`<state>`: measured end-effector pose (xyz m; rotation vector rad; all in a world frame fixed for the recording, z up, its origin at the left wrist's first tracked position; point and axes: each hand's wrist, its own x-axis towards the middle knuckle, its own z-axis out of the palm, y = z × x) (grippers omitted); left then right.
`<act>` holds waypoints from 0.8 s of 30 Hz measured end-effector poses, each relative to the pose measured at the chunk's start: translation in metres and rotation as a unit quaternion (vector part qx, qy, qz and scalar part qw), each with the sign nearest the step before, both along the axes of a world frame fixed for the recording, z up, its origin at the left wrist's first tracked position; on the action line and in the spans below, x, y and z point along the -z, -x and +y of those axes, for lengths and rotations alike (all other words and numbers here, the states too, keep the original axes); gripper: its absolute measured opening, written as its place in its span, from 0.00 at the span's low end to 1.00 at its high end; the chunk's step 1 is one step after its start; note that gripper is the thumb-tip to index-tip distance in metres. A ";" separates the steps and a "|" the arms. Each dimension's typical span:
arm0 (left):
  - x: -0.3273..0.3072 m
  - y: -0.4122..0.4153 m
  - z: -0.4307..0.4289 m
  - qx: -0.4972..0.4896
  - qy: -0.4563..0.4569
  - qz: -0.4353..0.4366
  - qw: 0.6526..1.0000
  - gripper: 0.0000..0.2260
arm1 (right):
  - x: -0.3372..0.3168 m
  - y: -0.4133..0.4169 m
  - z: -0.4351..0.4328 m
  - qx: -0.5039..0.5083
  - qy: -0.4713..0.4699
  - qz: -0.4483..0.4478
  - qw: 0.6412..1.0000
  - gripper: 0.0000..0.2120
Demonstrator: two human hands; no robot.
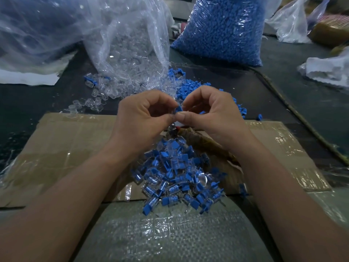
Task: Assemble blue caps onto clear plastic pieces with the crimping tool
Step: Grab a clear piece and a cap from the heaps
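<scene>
My left hand (139, 118) and my right hand (211, 114) meet above the cardboard, fingertips together. Between them they pinch a small blue cap (178, 109) with a clear plastic piece that is mostly hidden by the fingers. Just below the hands lies the crimping tool (205, 142), its handles wrapped in brown tape, partly covered by my right wrist. A pile of assembled blue-and-clear pieces (177, 176) lies between my forearms. Loose clear pieces (105, 91) and loose blue caps (188, 86) lie beyond the hands.
A flattened cardboard sheet (66, 148) covers the dark table. An open bag of clear pieces (132, 44) stands at the back, a full bag of blue caps (224, 29) to its right. More plastic bags (290, 21) sit far right. A woven sack (170, 233) lies nearest me.
</scene>
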<state>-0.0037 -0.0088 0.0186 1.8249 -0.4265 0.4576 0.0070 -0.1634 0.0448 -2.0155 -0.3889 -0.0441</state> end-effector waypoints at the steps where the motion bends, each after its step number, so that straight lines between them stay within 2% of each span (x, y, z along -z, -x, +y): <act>1: 0.000 0.000 0.000 0.004 0.000 0.000 1.000 0.14 | 0.000 -0.001 -0.001 -0.011 -0.009 0.014 1.000 0.12; 7: -0.005 0.000 0.002 0.005 -0.040 -0.022 0.999 0.17 | -0.002 0.001 0.000 -0.077 -0.077 0.047 0.993 0.10; 10: -0.008 0.001 0.002 0.047 0.064 0.068 0.995 0.17 | -0.001 0.000 0.000 -0.052 -0.081 0.029 0.995 0.10; 13: -0.010 0.000 0.003 0.100 0.173 0.177 0.964 0.07 | -0.002 0.000 0.000 -0.033 -0.089 0.006 0.995 0.10; 18: -0.012 0.000 0.002 0.109 0.191 0.235 0.947 0.08 | 0.000 0.003 0.001 -0.041 -0.034 -0.031 0.998 0.12; 22: -0.013 -0.001 0.002 0.097 0.183 0.252 0.945 0.03 | 0.000 0.003 0.001 -0.067 -0.007 -0.037 0.997 0.12; 24: -0.012 -0.001 0.002 0.079 0.178 0.251 0.948 0.09 | 0.000 0.002 0.001 -0.077 -0.004 -0.045 0.996 0.13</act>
